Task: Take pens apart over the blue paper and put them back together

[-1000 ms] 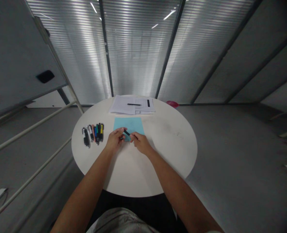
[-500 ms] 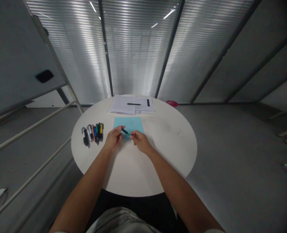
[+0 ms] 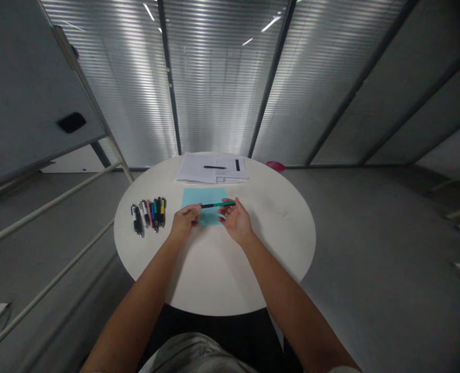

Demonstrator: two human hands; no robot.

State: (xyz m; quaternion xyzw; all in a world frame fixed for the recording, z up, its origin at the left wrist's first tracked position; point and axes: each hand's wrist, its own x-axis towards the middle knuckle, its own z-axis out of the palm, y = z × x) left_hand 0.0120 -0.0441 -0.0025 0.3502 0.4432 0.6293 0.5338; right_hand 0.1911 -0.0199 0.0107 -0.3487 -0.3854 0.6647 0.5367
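A green and black pen [image 3: 218,204] is held level between my two hands, above a light blue sheet [image 3: 191,195]. My left hand [image 3: 183,221] pinches the pen's black end between thumb and fingers. At the green end, my right hand [image 3: 238,223] grips it with the fingertips, the palm partly turned up. Part of the sheet is hidden behind both hands. To the left of my left hand lies a row of several pens [image 3: 154,211] in white, pink, blue, green, black and yellow.
The round white table [image 3: 276,243] carries a stack of printed papers [image 3: 194,168] at its far side, with a black pen [image 3: 214,167] on top. A pink object [image 3: 276,166] is beyond the far right edge. A board on a metal frame [image 3: 58,199] stands at left.
The pen has swung from slanted to nearly level, and more of its green barrel shows. My right hand has moved right and up to the pen's end; my left stays nearly in place.
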